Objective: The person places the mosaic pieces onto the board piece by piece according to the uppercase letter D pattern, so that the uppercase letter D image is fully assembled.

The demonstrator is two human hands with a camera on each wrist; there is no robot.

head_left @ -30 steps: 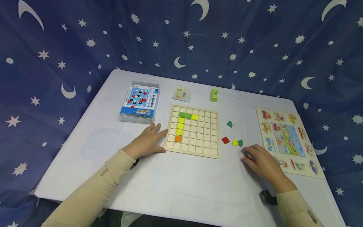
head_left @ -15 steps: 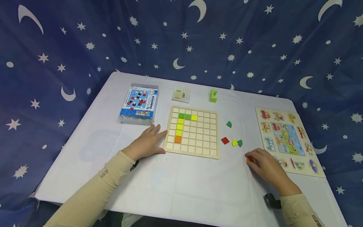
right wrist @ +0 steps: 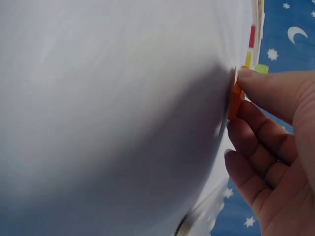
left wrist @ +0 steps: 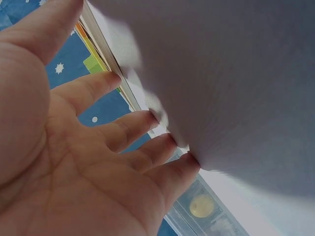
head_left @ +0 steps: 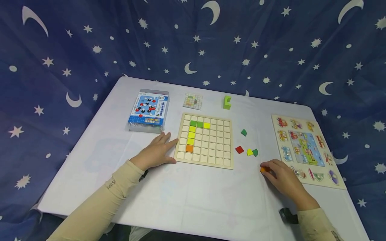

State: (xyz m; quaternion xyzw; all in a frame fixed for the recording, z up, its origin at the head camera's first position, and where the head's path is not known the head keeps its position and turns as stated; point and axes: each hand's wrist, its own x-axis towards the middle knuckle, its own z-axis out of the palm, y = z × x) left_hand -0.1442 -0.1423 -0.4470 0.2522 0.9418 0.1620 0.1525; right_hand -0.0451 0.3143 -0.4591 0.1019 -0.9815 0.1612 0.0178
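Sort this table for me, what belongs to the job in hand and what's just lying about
Likely in the job:
orange piece, pinched by the right hand
grid board and tiles, left hand at its edge
loose red piece, yellow piece and green pieces
small pattern card

Likely lying about:
boxed molecule set
picture puzzle board
light green block

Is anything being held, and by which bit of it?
Yes, an orange piece. The right grip pinches it by its edges, but the exact spots are partly hidden. The left grip holds nothing, spread beside the board.
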